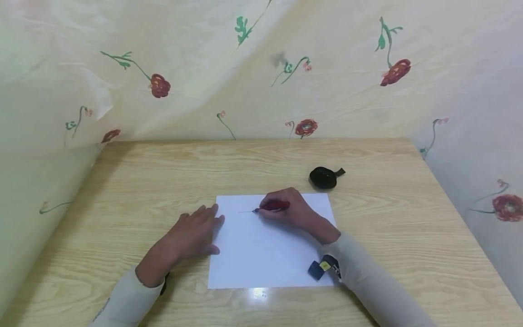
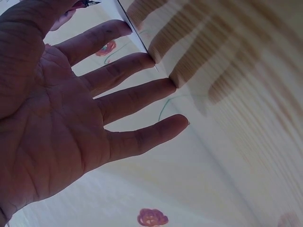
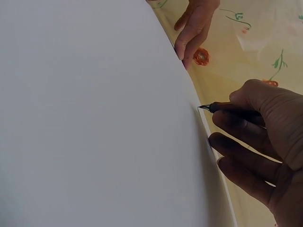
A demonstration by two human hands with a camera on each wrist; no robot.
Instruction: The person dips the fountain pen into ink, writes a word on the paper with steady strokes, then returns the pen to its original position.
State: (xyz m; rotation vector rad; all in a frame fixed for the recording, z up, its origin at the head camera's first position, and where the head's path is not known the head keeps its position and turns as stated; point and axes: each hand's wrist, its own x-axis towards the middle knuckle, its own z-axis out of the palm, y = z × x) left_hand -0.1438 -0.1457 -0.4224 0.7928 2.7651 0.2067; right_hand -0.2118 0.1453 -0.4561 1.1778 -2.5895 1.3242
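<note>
A white sheet of paper (image 1: 261, 259) lies on the wooden table. My right hand (image 1: 296, 211) pinches a dark red fountain pen (image 1: 279, 205) between thumb and fingers, over the upper part of the sheet. A short thin line (image 1: 245, 212) runs left from its tip. The metal nib (image 3: 204, 107) shows at the paper in the right wrist view. At the sheet's left edge rests my left hand (image 1: 192, 236), its fingers spread and fairly straight, holding nothing. In the left wrist view its palm (image 2: 52, 127) faces the camera.
A small black rounded object (image 1: 323, 177) with a short tab sits just beyond the sheet's upper right edge. The wooden table (image 1: 171, 168) extends around the paper. Flower-printed cloth (image 1: 196, 68) hangs behind the table and along both sides.
</note>
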